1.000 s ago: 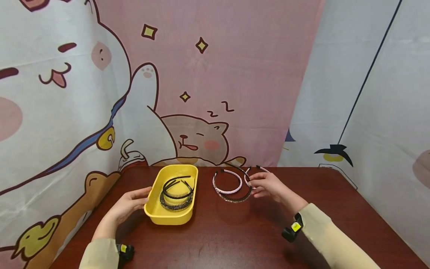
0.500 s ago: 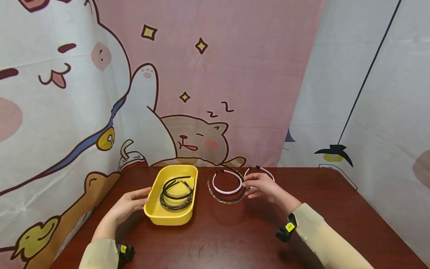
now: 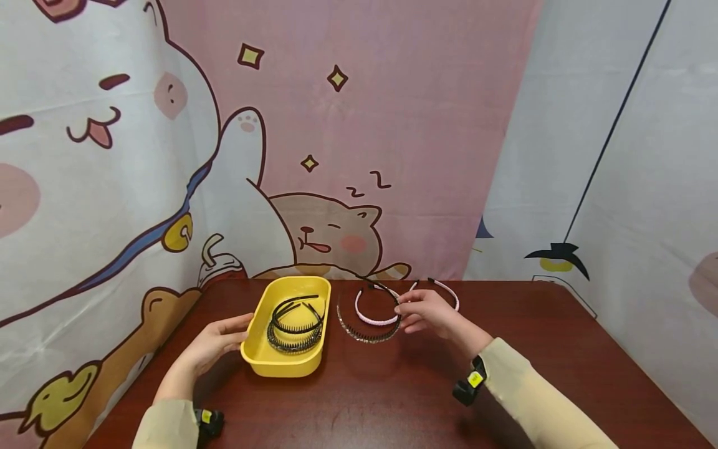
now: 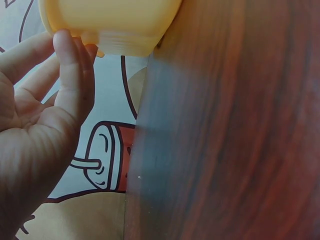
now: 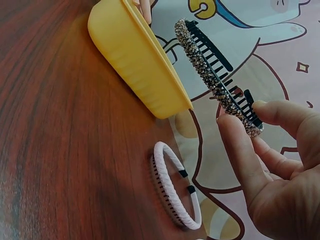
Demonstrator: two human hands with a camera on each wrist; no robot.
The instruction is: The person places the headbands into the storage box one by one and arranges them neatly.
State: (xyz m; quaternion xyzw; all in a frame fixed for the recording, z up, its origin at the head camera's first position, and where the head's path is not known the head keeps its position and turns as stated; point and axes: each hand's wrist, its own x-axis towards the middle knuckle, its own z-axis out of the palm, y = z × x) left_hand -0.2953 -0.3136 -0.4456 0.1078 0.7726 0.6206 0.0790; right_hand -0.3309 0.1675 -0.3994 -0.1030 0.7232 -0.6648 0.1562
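Observation:
My right hand [image 3: 427, 315] pinches one end of a dark toothed headband [image 5: 215, 82] with a glittery, stone-covered outer side, held up over the table. The headband's curve hangs to the left of the fingers, between the hand and a yellow plastic basin [image 3: 286, 368]. Inside the basin lie several black toothed headbands [image 3: 295, 328]. At the basin's left side my left hand [image 3: 210, 343] rests its fingertips against the rim, fingers relaxed. A pale pink headband [image 5: 171, 192] lies behind the held one, partly overlapped by it in the head view.
Another pale pink headband [image 3: 455, 299] lies at the back of the brown table [image 3: 359, 399], partly hidden by the right hand. A cloth wall with cartoon cats [image 3: 336, 237] closes off the table's back and sides.
The right hand has moved left with the glittery headband, bringing it nearer to the basin and uncovering more of the rear pink headband. My left hand and the basin have stayed in place.

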